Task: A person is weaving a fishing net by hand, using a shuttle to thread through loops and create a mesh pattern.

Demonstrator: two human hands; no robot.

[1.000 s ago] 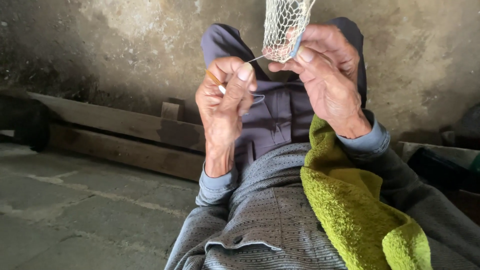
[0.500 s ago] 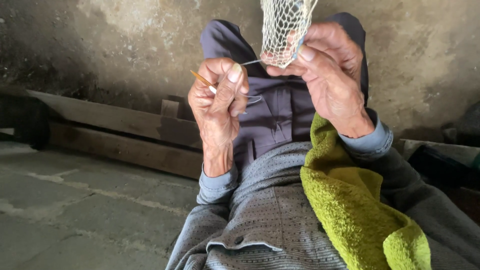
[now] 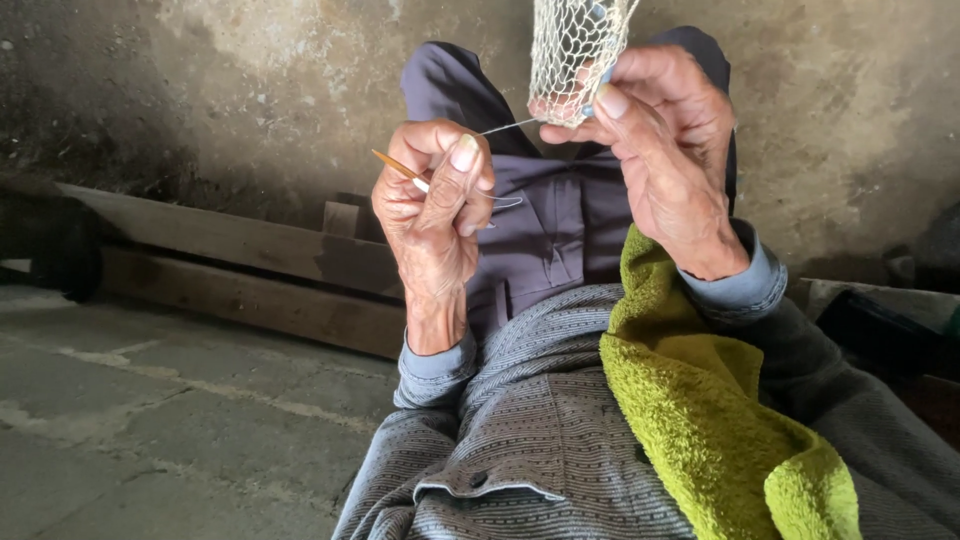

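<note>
Item: our left hand, fingers closed around a thin needle whose orange tip juts past the knuckles. Item: our right hand, thumb and fingertips pinching the lower edge of the net. Item: thread, taut between both sets of fingertips. Item: green towel, below the right wrist

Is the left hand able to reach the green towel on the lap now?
Probably not at once: the left hand is closed on a thin orange-tipped netting needle, although nothing blocks the way to the fuzzy green towel.
</note>
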